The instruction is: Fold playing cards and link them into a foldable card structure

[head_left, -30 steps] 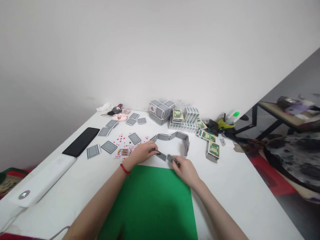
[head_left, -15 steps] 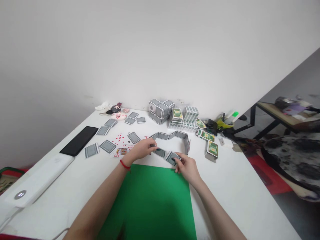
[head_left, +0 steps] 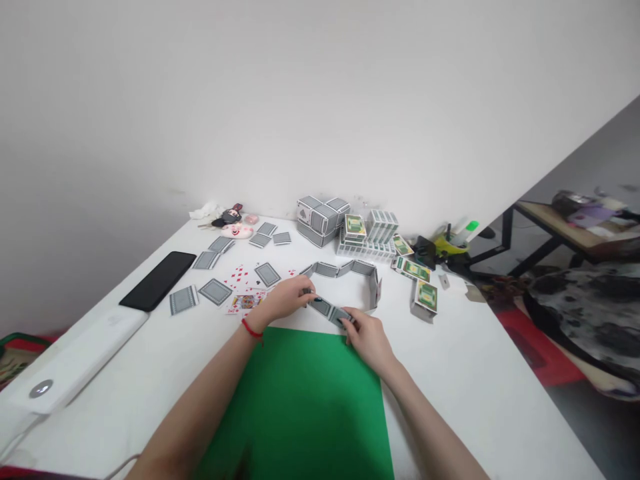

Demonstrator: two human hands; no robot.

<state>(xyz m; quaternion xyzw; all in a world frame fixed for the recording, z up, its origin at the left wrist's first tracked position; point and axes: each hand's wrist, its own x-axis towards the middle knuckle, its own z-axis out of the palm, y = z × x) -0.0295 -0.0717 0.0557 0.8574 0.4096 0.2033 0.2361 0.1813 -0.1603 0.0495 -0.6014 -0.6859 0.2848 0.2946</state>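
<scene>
A low chain of folded playing cards [head_left: 361, 269] stands on edge in a ring on the white table. My left hand [head_left: 290, 299], with a red cord at the wrist, pinches the left end of a folded card [head_left: 323, 307] at the ring's near side. My right hand [head_left: 367, 333] grips another folded card [head_left: 339, 316], which meets the left one end to end. Whether the two are joined I cannot tell. Just left of my left hand lie loose cards [head_left: 246, 302], some face up, and a face-down card [head_left: 267, 274].
A green sheet [head_left: 310, 400] lies under my forearms. Behind the ring stand a folded-card block [head_left: 320, 220] and stacked card boxes [head_left: 367, 248]. Another card box [head_left: 425, 300] is at right. A black phone [head_left: 159, 280] and white power bank [head_left: 80, 360] lie left.
My right hand has moved slightly left, bringing its folded card against the one in my left hand and lining them up. My left hand has barely moved.
</scene>
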